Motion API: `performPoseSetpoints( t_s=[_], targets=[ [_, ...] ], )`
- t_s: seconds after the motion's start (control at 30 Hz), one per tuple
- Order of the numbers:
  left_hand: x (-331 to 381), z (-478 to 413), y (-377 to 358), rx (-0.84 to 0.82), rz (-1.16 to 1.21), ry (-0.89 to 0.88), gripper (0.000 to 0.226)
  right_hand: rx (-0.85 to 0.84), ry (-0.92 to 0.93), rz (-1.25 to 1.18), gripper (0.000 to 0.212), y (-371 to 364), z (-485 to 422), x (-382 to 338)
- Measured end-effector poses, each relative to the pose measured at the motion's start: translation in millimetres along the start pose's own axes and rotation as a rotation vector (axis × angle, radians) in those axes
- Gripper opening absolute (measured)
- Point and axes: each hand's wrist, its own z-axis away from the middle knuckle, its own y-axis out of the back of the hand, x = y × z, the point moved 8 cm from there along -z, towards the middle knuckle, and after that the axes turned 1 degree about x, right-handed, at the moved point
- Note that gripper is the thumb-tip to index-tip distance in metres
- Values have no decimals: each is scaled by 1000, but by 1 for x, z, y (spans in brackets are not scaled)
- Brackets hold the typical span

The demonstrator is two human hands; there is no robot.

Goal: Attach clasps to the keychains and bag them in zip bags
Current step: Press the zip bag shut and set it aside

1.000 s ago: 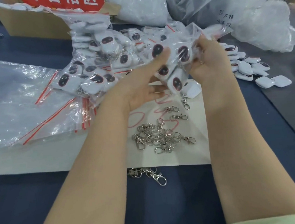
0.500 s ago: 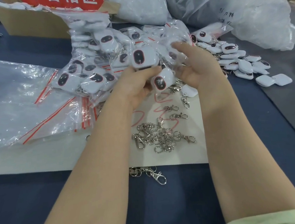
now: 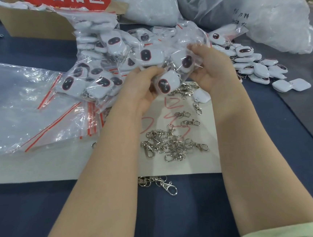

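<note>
Clear zip bag (image 3: 180,59) of white plastic keychains (image 3: 165,82), held at twelve o'clock of loose metal clasps (image 3: 173,145): probably light, film slippery. Left hand (image 3: 143,89) gripped its bottom and right hand (image 3: 215,69) pinched its rim, likely the surest hold.

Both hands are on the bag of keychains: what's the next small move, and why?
Probably pinch the zip bag shut along its top: the left hand and right hand both grip it, several keychains sit inside, and I cannot tell whether it is sealed.

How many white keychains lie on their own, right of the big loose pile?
2. One keychain lies just off the pile; the second keychain touches its right side. None looks hidden there.
</note>
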Motion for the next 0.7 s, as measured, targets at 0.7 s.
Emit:
performPoseSetpoints(
  t_s=[0.7],
  targets=[
    [-9, -2, 5, 35, -49, 67, 14, -1, 11, 99, 8, 0, 4, -3]
  ],
)
